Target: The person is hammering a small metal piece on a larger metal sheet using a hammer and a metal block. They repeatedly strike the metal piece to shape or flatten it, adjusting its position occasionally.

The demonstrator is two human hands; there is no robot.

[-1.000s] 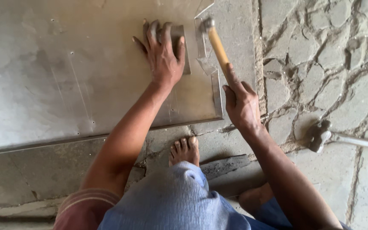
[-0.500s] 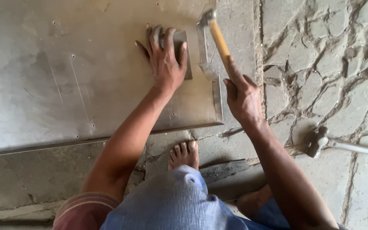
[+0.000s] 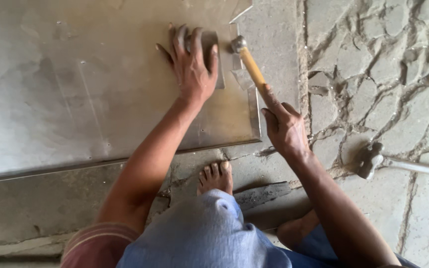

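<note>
Nearest, a bare foot (image 3: 215,177) rests on the floor (image 3: 274,39) just short of the near edge of the metal sheet (image 3: 75,89) that lies flat there. Past it, at the sheet's near right corner, the right hand (image 3: 286,130) is wrapped tight around the wooden handle of a hammer (image 3: 248,62). The handle's long axis slants away and to the left from that hand, so the steel head sits over the sheet's right edge, just right of the left hand (image 3: 192,67). That hand lies flat, fingers spread, pressing a small dark block (image 3: 213,54) (probably metal, mostly hidden under the palm) onto the sheet close to its right edge. The hammer head is just beside the block; whether it touches the sheet's folded lip I cannot tell. Well off to the right, a second hammer (image 3: 371,160) lies on the cracked floor.
</note>
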